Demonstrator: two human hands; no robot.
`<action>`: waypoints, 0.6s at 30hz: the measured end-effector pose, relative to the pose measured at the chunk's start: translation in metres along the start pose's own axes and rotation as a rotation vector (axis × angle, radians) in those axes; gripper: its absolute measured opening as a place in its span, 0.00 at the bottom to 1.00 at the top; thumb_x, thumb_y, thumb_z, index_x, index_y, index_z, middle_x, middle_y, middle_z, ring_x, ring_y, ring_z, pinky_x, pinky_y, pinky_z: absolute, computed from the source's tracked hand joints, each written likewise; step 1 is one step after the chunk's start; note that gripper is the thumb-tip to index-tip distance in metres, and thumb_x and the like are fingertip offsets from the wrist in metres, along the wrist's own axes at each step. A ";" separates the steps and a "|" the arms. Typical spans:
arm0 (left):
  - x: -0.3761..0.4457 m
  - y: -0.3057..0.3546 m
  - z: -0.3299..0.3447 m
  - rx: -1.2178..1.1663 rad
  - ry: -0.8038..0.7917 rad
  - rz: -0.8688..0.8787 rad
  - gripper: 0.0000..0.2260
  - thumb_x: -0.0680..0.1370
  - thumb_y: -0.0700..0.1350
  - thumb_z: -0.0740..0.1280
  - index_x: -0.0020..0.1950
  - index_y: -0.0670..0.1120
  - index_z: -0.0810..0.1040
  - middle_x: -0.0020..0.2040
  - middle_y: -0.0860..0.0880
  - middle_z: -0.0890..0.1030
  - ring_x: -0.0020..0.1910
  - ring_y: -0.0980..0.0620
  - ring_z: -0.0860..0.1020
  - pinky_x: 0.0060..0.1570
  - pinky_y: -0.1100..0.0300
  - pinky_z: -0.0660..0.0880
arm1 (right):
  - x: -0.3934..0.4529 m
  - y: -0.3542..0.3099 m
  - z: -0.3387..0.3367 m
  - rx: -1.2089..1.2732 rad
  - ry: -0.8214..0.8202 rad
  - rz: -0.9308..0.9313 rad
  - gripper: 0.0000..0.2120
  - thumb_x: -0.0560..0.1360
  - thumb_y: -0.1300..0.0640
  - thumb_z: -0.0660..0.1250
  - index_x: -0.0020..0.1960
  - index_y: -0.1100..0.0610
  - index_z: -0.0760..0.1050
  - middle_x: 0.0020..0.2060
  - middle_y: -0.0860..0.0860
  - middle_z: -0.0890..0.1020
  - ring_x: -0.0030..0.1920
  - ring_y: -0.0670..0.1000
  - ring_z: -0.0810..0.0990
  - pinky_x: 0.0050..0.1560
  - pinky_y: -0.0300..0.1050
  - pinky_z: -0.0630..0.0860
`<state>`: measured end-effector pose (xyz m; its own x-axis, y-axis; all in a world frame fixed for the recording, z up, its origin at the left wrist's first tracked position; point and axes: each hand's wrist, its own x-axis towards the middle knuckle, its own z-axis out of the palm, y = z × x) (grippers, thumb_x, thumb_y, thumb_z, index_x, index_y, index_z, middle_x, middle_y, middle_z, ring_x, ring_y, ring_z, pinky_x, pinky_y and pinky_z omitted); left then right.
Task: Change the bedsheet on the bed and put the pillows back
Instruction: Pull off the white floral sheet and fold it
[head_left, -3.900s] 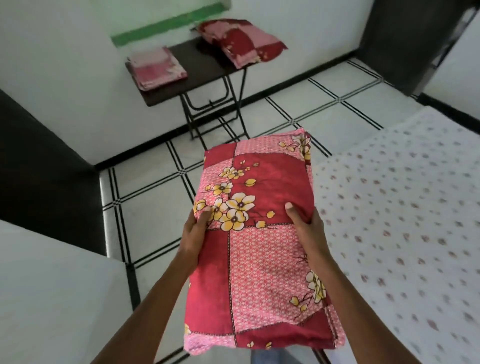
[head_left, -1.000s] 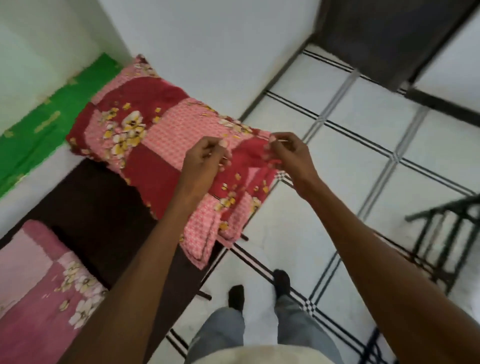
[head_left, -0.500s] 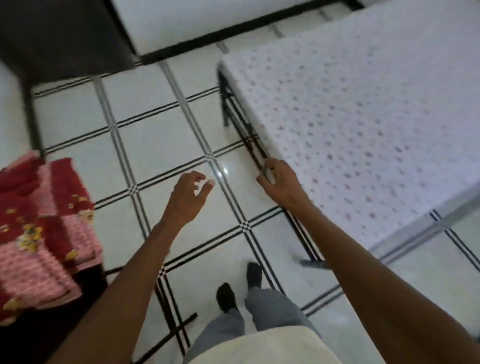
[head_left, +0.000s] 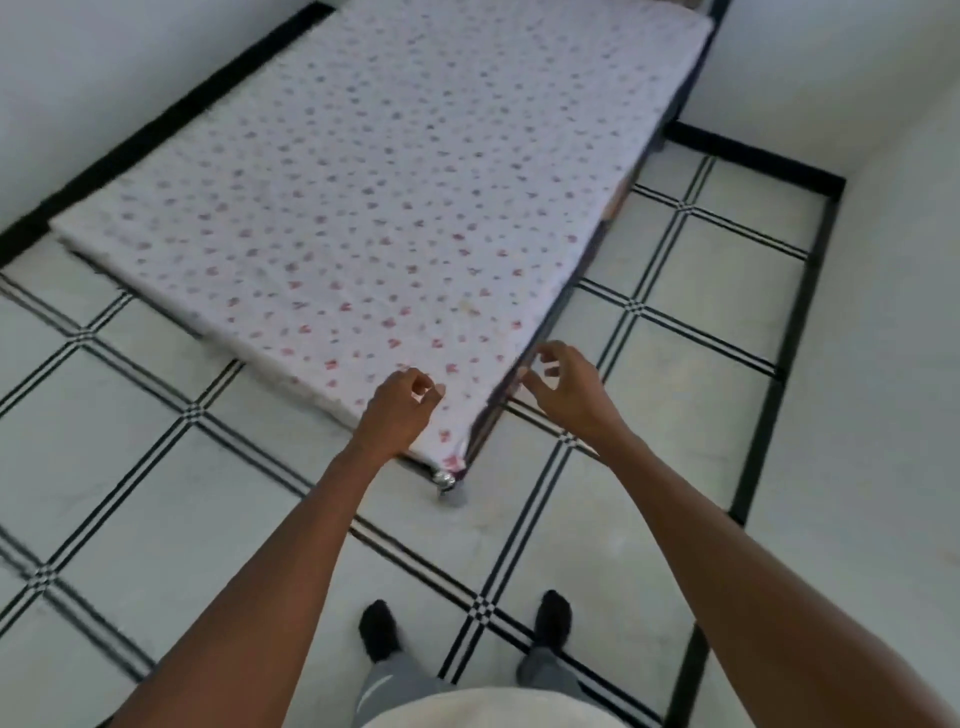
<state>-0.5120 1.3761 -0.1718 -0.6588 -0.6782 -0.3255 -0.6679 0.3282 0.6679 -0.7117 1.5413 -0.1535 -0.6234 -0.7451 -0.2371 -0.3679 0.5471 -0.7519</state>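
The bed (head_left: 395, 171) fills the upper middle of the head view, covered by a white bedsheet with small pink and red flowers. Its nearest corner points toward me. My left hand (head_left: 402, 410) hovers over that corner with loosely curled fingers and holds nothing. My right hand (head_left: 563, 387) hangs just right of the corner, beside the bed's dark side, fingers relaxed and empty. No pillows are in view.
White floor tiles with black double lines surround the bed. A metal bed leg (head_left: 445, 480) shows under the near corner. White walls with a black skirting (head_left: 758, 156) close off the left and right. My feet (head_left: 382, 631) stand on the floor just in front of the corner.
I have turned from the table with the red floral pillows to the bed. Both hands, empty since letting go of the pillow, have come up to the bed's near corner.
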 end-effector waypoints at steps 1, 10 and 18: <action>0.010 0.023 0.019 -0.007 -0.012 0.001 0.14 0.82 0.57 0.66 0.56 0.47 0.79 0.55 0.47 0.81 0.50 0.48 0.81 0.54 0.49 0.79 | 0.004 0.017 -0.023 0.010 0.018 0.010 0.22 0.80 0.46 0.69 0.69 0.58 0.73 0.60 0.56 0.79 0.57 0.55 0.81 0.58 0.53 0.78; 0.123 0.175 0.131 -0.074 -0.063 0.054 0.08 0.83 0.51 0.66 0.55 0.49 0.79 0.52 0.53 0.80 0.49 0.53 0.80 0.45 0.65 0.73 | 0.098 0.119 -0.171 0.138 0.117 0.111 0.23 0.80 0.45 0.68 0.71 0.56 0.73 0.62 0.52 0.78 0.56 0.49 0.80 0.52 0.41 0.75; 0.303 0.284 0.200 -0.071 -0.182 0.063 0.10 0.83 0.49 0.66 0.60 0.45 0.80 0.56 0.48 0.81 0.54 0.49 0.81 0.51 0.62 0.73 | 0.238 0.187 -0.285 0.150 0.172 0.199 0.23 0.80 0.45 0.69 0.70 0.56 0.73 0.62 0.52 0.79 0.59 0.50 0.81 0.56 0.48 0.80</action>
<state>-0.9708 1.3949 -0.2145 -0.7544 -0.5260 -0.3926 -0.6015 0.3147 0.7343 -1.1251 1.5747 -0.1753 -0.7857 -0.5460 -0.2907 -0.1284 0.6037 -0.7868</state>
